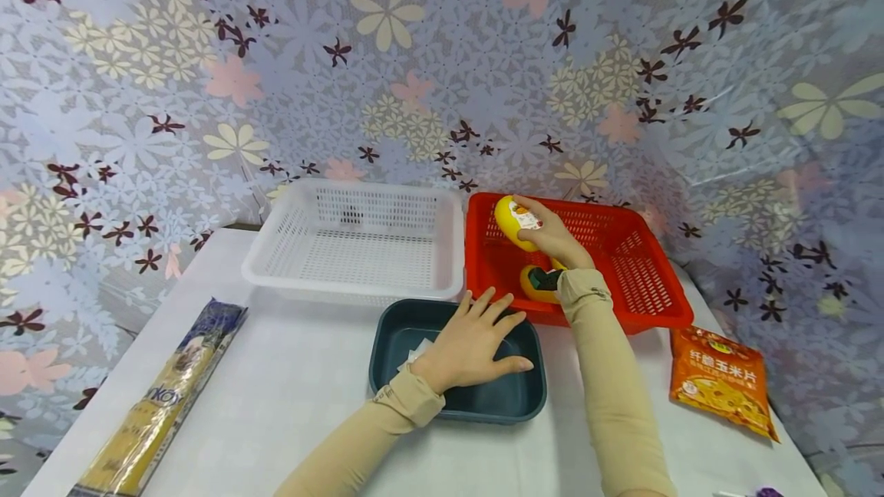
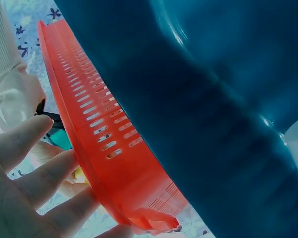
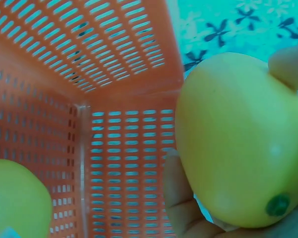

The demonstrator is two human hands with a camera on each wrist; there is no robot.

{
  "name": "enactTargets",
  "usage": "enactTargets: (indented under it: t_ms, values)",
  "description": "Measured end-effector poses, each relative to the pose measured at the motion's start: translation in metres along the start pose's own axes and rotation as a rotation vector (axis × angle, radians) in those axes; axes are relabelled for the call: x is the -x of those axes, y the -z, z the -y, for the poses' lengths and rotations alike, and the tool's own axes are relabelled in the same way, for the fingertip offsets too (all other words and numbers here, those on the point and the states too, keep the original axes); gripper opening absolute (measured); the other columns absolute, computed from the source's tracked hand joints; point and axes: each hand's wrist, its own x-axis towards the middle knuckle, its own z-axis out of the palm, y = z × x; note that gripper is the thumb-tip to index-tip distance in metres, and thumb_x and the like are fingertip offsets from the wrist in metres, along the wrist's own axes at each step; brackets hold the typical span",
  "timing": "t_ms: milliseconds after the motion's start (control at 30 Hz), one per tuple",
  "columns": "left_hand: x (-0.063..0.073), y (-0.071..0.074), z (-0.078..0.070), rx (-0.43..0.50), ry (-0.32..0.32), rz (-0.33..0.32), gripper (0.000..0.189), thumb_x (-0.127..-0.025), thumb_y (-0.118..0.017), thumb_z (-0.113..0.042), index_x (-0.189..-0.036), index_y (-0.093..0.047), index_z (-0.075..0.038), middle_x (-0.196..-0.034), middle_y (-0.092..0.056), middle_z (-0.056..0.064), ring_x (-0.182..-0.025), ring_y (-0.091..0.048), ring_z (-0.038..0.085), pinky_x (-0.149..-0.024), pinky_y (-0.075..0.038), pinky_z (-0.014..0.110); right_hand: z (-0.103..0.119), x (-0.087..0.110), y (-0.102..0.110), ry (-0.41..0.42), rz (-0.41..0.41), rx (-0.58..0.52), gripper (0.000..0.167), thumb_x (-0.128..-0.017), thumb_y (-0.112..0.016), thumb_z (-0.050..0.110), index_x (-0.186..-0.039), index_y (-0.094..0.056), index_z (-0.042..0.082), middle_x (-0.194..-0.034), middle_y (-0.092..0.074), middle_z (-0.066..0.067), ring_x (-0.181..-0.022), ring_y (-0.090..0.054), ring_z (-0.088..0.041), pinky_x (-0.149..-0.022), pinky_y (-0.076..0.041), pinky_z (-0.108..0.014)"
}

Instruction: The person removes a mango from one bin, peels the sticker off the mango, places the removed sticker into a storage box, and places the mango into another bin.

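My right hand [image 1: 555, 238] grips a yellow mango-shaped fruit [image 1: 509, 222] above the back left part of the red basket [image 1: 493, 267]. The fruit carries a white label, and its green stem end shows in the right wrist view. Another yellow fruit [image 3: 15, 201] lies inside the basket, partly hidden by my right wrist in the head view. With fingers spread, my left hand [image 1: 468, 347] is over the dark teal tray [image 1: 483, 413], its fingertips pointing at the basket's front side. White crumpled material [image 1: 413, 355] shows in the tray, partly covered by that hand.
A white perforated basket [image 1: 352, 290] stands left of the red one. Long packaged noodles [image 1: 166, 397] lie at the table's left side. An orange snack bag [image 1: 721, 382] sits to the right, and a small purple object [image 1: 768, 492] shows at the bottom edge.
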Motion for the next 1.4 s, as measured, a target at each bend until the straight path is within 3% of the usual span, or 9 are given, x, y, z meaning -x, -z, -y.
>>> enactTargets:
  t_ms: [200,433,600,767,900,1033,1133,1267,1400]
  values:
    - [0.000,-0.001,0.000,-0.009,-0.001,-0.004,0.070,-0.092,-0.043,-0.065,-0.147,-0.043,-0.022,-0.157,-0.034,0.007,-0.147,-0.025,0.035,-0.118,-0.020,0.058,0.008,0.012,0.006,0.038,-0.036,0.009,0.070,-0.092,-0.056,0.008,-0.154,-0.026,0.023,-0.159,-0.023,-0.014,-0.115,-0.039,-0.035,-0.086,-0.038,-0.039]
    - [0.000,-0.001,-0.001,-0.010,-0.005,-0.008,0.070,-0.092,-0.043,-0.065,-0.146,-0.044,-0.021,-0.157,-0.035,0.007,-0.147,-0.026,0.036,-0.117,-0.021,0.059,0.014,0.024,0.006,0.092,-0.028,-0.019,0.070,-0.093,-0.056,0.005,-0.154,-0.026,0.019,-0.162,-0.019,-0.013,-0.145,-0.020,-0.040,-0.107,-0.032,-0.058]
    - [0.001,-0.001,-0.001,-0.006,-0.007,-0.015,0.069,-0.092,-0.042,-0.065,-0.146,-0.045,-0.021,-0.157,-0.035,0.007,-0.147,-0.026,0.036,-0.117,-0.021,0.059,0.019,0.035,0.003,0.145,-0.021,-0.038,0.067,-0.093,-0.056,0.004,-0.153,-0.029,0.017,-0.160,-0.024,-0.013,-0.147,-0.018,-0.038,-0.112,-0.027,-0.062]
    - [0.001,-0.001,0.001,0.007,-0.011,-0.021,0.068,-0.092,-0.042,-0.064,-0.146,-0.044,-0.022,-0.157,-0.036,0.006,-0.148,-0.025,0.033,-0.119,-0.020,0.057,0.023,0.046,0.001,0.179,-0.016,-0.060,0.068,-0.092,-0.056,0.003,-0.153,-0.031,0.020,-0.160,-0.025,-0.009,-0.146,-0.019,-0.036,-0.108,-0.032,-0.059]
    - [0.005,0.003,0.003,0.082,-0.013,-0.008,0.067,-0.094,-0.043,-0.061,-0.147,-0.043,-0.021,-0.156,-0.036,0.005,-0.149,-0.022,0.031,-0.120,-0.018,0.055,0.026,0.060,-0.003,0.201,0.000,-0.086,0.069,-0.091,-0.057,0.004,-0.152,-0.032,0.024,-0.161,-0.023,-0.005,-0.147,-0.017,-0.034,-0.108,-0.031,-0.059]
    - [0.010,0.008,0.007,0.192,-0.015,-0.028,0.066,-0.094,-0.047,-0.057,-0.147,-0.043,-0.016,-0.154,-0.039,0.008,-0.148,-0.026,0.031,-0.120,-0.021,0.051,0.028,0.076,-0.011,0.262,0.024,-0.100,0.069,-0.090,-0.058,0.004,-0.152,-0.032,0.019,-0.161,-0.023,-0.006,-0.150,-0.011,-0.034,-0.113,-0.015,-0.069]
    - [0.014,0.011,0.009,0.234,-0.008,-0.047,0.067,-0.095,-0.048,-0.056,-0.147,-0.042,-0.015,-0.154,-0.040,0.009,-0.147,-0.028,0.032,-0.120,-0.024,0.048,0.030,0.086,-0.016,0.301,0.029,-0.099,0.070,-0.089,-0.058,0.005,-0.152,-0.032,0.016,-0.161,-0.023,-0.009,-0.150,-0.011,-0.036,-0.112,-0.013,-0.071]
    - [0.019,0.017,0.010,0.273,0.013,-0.072,0.069,-0.094,-0.050,-0.055,-0.149,-0.038,-0.014,-0.155,-0.037,0.009,-0.148,-0.025,0.031,-0.120,-0.024,0.049,0.030,0.095,-0.021,0.329,0.025,-0.088,0.070,-0.088,-0.059,0.007,-0.152,-0.032,0.016,-0.160,-0.025,-0.010,-0.147,-0.017,-0.037,-0.111,-0.027,-0.064]
    - [0.028,0.021,0.011,0.324,0.059,-0.101,0.075,-0.093,-0.053,-0.053,-0.152,-0.031,-0.013,-0.158,-0.031,0.008,-0.149,-0.023,0.029,-0.120,-0.024,0.048,0.030,0.103,-0.025,0.347,0.032,-0.105,0.070,-0.088,-0.059,0.007,-0.152,-0.031,0.014,-0.158,-0.026,-0.013,-0.130,-0.038,-0.033,-0.090,-0.052,-0.033]
